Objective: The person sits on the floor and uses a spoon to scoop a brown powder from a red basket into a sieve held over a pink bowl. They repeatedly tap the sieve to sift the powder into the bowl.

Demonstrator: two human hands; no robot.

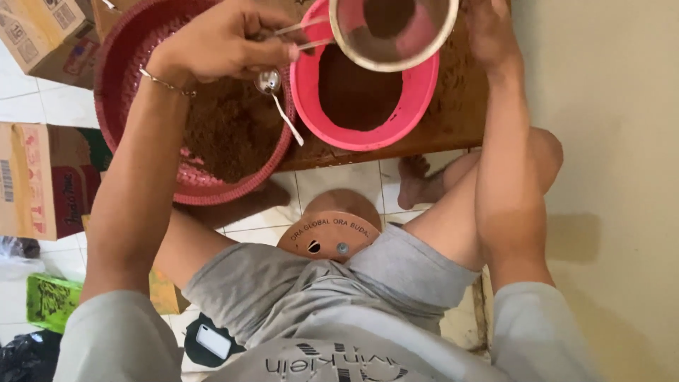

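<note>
The person's left hand [226, 39] was at eleven o'clock, its fingers pressed together in a pinch on the thin wire handle of a round metal sieve [393, 32]. The sieve hung at twelve o'clock, just above a pink bowl [417, 106] of dark brown powder. A spoon [272, 88] lay on the brown powder in the dark red woven basket [117, 78] (just beside the bowl). The right hand [488, 32] touched the sieve's far rim; whether its fingers gripped could not be told.
</note>
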